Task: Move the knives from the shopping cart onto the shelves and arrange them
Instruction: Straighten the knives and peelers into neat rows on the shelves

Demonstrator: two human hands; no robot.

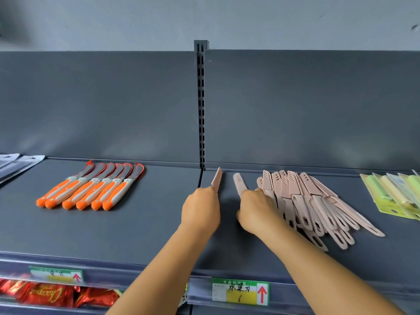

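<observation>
both hands work on the dark grey shelf (227,223), at about six o'clock from the slotted upright (200,105). the left hand (201,212) is closed around one pink sheathed knife (217,179), whose covered blade sticks up and away toward twelve o'clock, tilted off the shelf surface. the right hand (256,211) has its fingers curled over a second pink knife (239,184), which seems to lie flat with its tip pointing to eleven o'clock; whether it is gripped or only pressed down i cannot tell.

at three o'clock from the right hand lies the heap of pink knives (313,201), overlapping and fanned, touching each other, not in neat rows. at nine o'clock, well apart, the orange-handled knives (91,189) sit side by side in a tidy row. green packaged items (395,194) lie at the far three o'clock edge.

the shopping cart is not in view, so what remains in it cannot be judged. as i read it, the orange row is done, while the pink ones are on the shelf but mostly unsorted; spreading that heap into a row is what is left.
</observation>
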